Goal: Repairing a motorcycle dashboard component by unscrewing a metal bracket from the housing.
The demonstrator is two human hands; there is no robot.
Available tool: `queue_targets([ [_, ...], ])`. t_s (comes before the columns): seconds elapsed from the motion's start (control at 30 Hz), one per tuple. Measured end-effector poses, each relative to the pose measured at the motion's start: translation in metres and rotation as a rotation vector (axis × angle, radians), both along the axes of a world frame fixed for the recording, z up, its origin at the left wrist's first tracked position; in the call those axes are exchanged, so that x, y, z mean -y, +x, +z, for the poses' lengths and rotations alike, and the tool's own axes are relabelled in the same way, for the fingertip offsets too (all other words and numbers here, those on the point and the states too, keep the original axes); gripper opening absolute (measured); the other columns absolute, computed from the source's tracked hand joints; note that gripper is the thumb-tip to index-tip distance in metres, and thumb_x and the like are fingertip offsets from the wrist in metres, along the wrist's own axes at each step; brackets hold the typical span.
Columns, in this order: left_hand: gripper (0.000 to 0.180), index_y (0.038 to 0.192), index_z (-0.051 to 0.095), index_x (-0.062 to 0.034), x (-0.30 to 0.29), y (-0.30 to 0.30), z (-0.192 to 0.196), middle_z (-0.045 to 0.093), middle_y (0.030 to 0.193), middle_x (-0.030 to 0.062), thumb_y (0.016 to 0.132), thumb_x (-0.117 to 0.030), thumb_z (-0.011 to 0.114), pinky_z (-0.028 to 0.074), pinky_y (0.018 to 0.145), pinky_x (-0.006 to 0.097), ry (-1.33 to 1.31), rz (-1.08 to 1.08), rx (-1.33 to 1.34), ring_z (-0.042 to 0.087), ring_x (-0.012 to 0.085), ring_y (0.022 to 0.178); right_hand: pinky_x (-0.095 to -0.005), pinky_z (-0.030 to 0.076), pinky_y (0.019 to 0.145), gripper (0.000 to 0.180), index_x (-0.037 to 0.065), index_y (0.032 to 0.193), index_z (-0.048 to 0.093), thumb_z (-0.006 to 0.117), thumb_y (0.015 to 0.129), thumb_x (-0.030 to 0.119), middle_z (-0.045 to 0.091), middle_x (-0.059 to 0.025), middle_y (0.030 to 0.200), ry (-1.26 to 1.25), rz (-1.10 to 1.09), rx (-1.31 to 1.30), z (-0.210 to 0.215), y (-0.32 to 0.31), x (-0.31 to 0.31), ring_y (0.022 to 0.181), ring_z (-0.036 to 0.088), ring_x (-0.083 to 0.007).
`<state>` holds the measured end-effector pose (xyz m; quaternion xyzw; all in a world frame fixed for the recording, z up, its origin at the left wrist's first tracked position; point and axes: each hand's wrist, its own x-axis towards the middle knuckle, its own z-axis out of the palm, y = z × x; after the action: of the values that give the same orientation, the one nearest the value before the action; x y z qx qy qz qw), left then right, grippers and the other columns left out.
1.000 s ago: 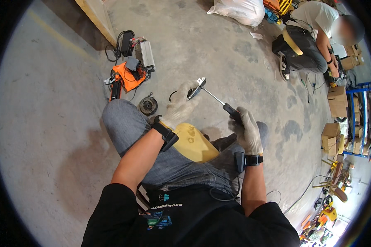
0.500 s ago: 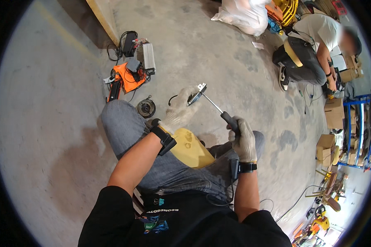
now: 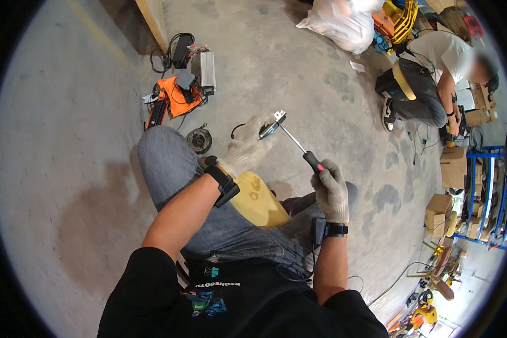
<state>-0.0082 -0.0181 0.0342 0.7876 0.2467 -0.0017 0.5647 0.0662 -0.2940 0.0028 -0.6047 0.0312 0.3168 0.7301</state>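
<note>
My gloved left hand (image 3: 249, 143) is closed around a small dark part (image 3: 271, 129) with a white metal bracket at its upper end. A short black cable curls out on the left side of that hand. In my gloved right hand (image 3: 331, 191) is a screwdriver (image 3: 311, 160) with a black handle and a red spot on it. Its metal shaft points up and left, and the tip reaches the small part near the bracket. Whether the tip sits in a screw is too small to tell.
A round dark wheel hub (image 3: 199, 139) lies beyond my left knee. Past it are an orange bag (image 3: 177, 97), a silver metal box (image 3: 207, 73) and cables. A co-worker (image 3: 434, 73) crouches at the far right, near cardboard boxes (image 3: 453, 168) and a blue shelf (image 3: 490, 180).
The view has shifted slightly. My right fingers have changed their hold on the screwdriver handle, and its red spot now shows. The small part stays in my left hand.
</note>
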Motion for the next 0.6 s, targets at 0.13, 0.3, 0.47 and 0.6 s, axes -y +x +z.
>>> queue_targets([
  [0.13, 0.054, 0.144, 0.054, -0.007, -0.001, 0.001, -0.014, 0.062, 0.136, 0.016, 0.095, -0.023, 0.067, 0.046, 0.108, 0.04, 0.015, 0.005, 0.114, 0.061, 0.0283, 0.124, -0.0323, 0.054, 0.075, 0.045, -0.003, 0.134, 0.057, 0.064, 0.105, 0.031, 0.064, -0.013, 0.112, 0.075, -0.101, -0.021, 0.017, -0.007, -0.012, 0.085, 0.06, -0.0186],
  [0.3, 0.054, 0.145, 0.053, -0.0083, -0.003, -0.001, -0.006, 0.061, 0.139, 0.0159, 0.095, -0.023, 0.067, 0.046, 0.109, 0.041, 0.007, 0.007, 0.075, 0.06, 0.029, 0.127, -0.0339, 0.055, 0.077, 0.051, -0.002, 0.138, 0.054, 0.067, 0.103, 0.032, 0.062, -0.0126, 0.116, -0.014, 0.171, -0.271, 0.012, 0.011, 0.007, 0.089, 0.062, -0.0198],
  [0.47, 0.054, 0.145, 0.053, -0.0084, -0.001, 0.004, -0.007, 0.061, 0.137, 0.0155, 0.095, -0.023, 0.068, 0.046, 0.108, 0.041, 0.02, -0.007, 0.078, 0.061, 0.029, 0.124, -0.0336, 0.054, 0.075, 0.049, 0.0, 0.139, 0.054, 0.066, 0.104, 0.032, 0.066, -0.0121, 0.112, 0.151, -0.056, 0.032, -0.012, 0.0, 0.004, 0.087, 0.063, -0.0196],
  [0.6, 0.054, 0.145, 0.053, -0.0083, -0.005, -0.001, -0.011, 0.062, 0.136, 0.0151, 0.095, -0.023, 0.068, 0.047, 0.106, 0.041, 0.043, 0.003, 0.092, 0.061, 0.0287, 0.122, -0.0342, 0.054, 0.076, 0.045, 0.0, 0.136, 0.056, 0.067, 0.104, 0.029, 0.064, -0.0108, 0.108, 0.105, -0.073, -0.074, 0.018, -0.003, -0.011, 0.085, 0.061, -0.0198],
])
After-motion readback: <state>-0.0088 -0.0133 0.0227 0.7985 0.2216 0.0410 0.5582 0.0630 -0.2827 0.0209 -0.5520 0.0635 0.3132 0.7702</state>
